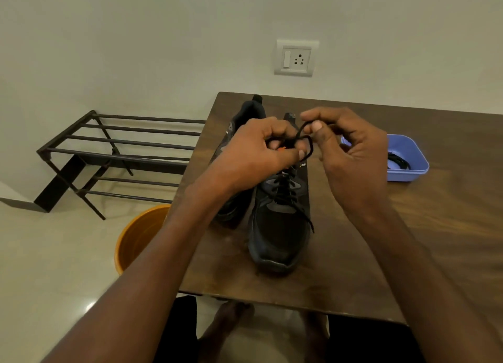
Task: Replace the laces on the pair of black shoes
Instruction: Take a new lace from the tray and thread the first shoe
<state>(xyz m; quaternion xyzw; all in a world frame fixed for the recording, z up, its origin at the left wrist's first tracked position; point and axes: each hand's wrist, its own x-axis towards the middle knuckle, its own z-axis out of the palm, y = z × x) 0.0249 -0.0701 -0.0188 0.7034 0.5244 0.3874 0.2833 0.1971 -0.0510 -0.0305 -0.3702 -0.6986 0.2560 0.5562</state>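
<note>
Two black shoes stand side by side on the brown table [353, 253], toes toward me. The nearer right shoe [280, 226] is laced with a black lace [304, 140] whose upper ends rise above the tongue. My left hand [255, 153] pinches a loop of that lace over the shoe's collar. My right hand [345, 150] pinches the other strand between thumb and forefinger just to the right. The left shoe [245, 117] is mostly hidden behind my left hand. One lace end hangs down the right shoe's side.
A blue plastic tub [408, 155] holding a coiled black lace sits on the table at the right. An orange bucket [138, 234] stands on the floor left of the table. A dark metal shoe rack [114, 155] stands against the wall.
</note>
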